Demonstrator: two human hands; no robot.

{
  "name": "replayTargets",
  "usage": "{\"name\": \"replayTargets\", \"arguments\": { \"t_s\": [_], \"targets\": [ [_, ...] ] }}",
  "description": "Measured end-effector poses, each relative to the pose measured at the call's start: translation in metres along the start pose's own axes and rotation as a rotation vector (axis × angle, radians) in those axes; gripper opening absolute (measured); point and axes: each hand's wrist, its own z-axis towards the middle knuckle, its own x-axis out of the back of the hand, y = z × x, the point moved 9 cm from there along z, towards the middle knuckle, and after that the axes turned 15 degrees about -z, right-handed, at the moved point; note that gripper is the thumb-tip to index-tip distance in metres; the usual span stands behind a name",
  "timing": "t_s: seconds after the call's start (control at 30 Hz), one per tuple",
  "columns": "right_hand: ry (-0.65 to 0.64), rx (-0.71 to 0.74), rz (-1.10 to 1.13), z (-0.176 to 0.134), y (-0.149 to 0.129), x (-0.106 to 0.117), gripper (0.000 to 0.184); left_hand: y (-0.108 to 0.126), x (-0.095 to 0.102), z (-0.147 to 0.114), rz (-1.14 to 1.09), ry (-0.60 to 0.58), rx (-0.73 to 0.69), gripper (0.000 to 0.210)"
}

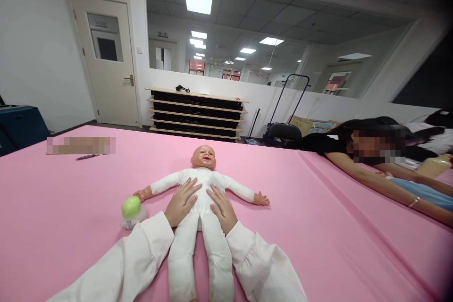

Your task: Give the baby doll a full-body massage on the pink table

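A baby doll (200, 207) with a white cloth body lies on its back, head away from me and arms spread wide. My left hand (182, 202) rests flat on the left side of its belly, fingers stretched out. On the opposite side of the belly lies my right hand (222, 207), its fingers also extended and slightly apart. Neither hand grips anything. Close to the doll's hand at the left stands a clear jar with a green lid (131, 207), beside my left sleeve.
A pink cloth (290, 226) covers the table. At the far left lie a pen (91, 155) and a blurred-out flat item (80, 145). On the right, a person in black leans over the table, arms (375, 184) stretched toward a blue-clothed doll (421, 191).
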Motion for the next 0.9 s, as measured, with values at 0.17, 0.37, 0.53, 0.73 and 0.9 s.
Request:
{"name": "replayTargets", "arguments": {
  "t_s": [0.17, 0.37, 0.53, 0.73, 0.9],
  "targets": [
    [0.025, -0.151, 0.061, -0.002, 0.015, -0.004, 0.052, -0.017, 0.014, 0.0, -0.056, 0.182, 0.089, 0.04],
    [0.139, -0.232, 0.161, 0.002, 0.018, 0.017, 0.038, -0.009, 0.038, -0.001, -0.105, 0.386, 0.07, 0.027],
    [-0.118, -0.117, 0.111, 0.037, -0.011, 0.008, 0.037, 0.017, 0.008, 0.028, -0.12, 0.088, 0.043, 0.033],
    [-0.305, -0.122, -0.071, 0.063, -0.012, -0.011, 0.047, 0.004, -0.013, 0.049, 0.127, -0.109, 0.204, 0.047],
    [-0.236, -0.332, -0.124, 0.052, 0.037, -0.013, 0.046, -0.017, -0.003, 0.046, 0.225, -0.094, 0.321, 0.049]
  ]
}}
